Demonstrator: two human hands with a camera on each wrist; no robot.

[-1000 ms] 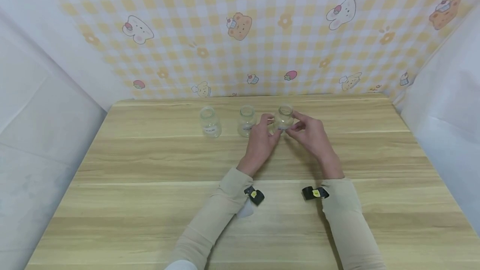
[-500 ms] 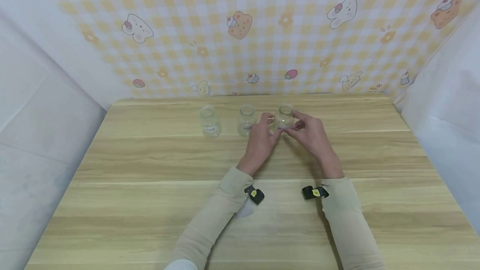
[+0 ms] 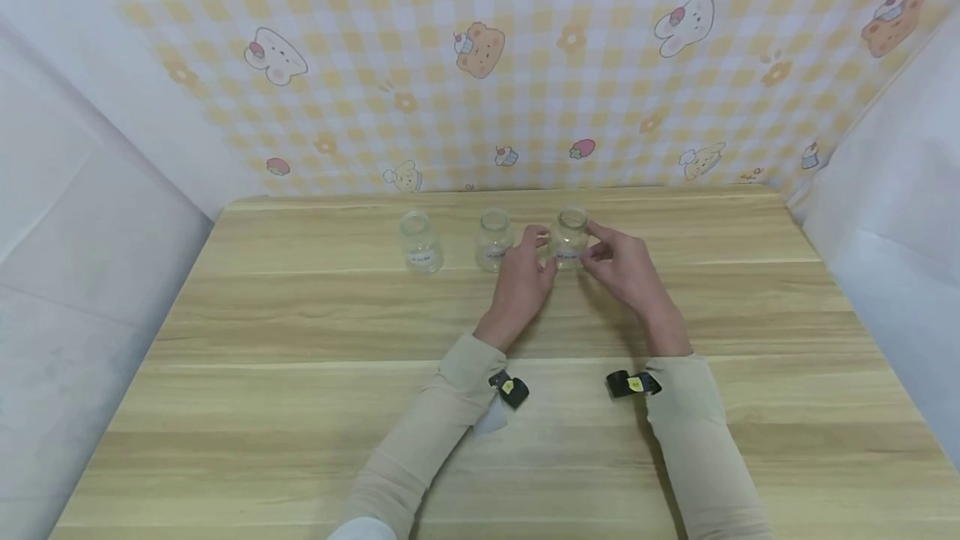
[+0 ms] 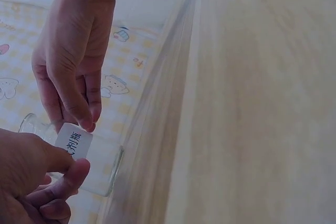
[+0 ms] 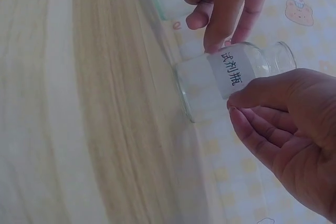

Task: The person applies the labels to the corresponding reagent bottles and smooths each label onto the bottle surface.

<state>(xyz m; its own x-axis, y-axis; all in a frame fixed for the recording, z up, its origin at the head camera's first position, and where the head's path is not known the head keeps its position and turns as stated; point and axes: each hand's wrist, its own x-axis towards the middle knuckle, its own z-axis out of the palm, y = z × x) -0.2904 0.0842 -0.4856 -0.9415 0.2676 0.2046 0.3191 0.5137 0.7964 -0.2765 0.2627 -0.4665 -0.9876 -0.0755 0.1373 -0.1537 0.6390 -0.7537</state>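
A clear glass jar (image 3: pixel 567 238) with an open mouth stands upright on the wooden table. On its front is a white label (image 5: pixel 230 71) with dark Chinese characters. My left hand (image 3: pixel 520 280) grips the jar from the left, its thumb low at the front. From the right, my right hand (image 3: pixel 626 269) holds it with fingers at its side and thumb at the label's edge. Both thumbs touch near opposite ends of the label in the right wrist view. The fingers behind the jar are partly hidden.
Two similar labelled jars stand in a row to the left, a middle jar (image 3: pixel 493 232) close by my left hand and a far-left jar (image 3: pixel 422 244). A whitish piece (image 3: pixel 491 418) lies under my left forearm. A checked cloth (image 3: pixel 525 90) hangs behind the table.
My right thumb has slid rightward across the jar's front, away from the left thumb, so the label shows more. The left hand and the jar stay nearly in place.
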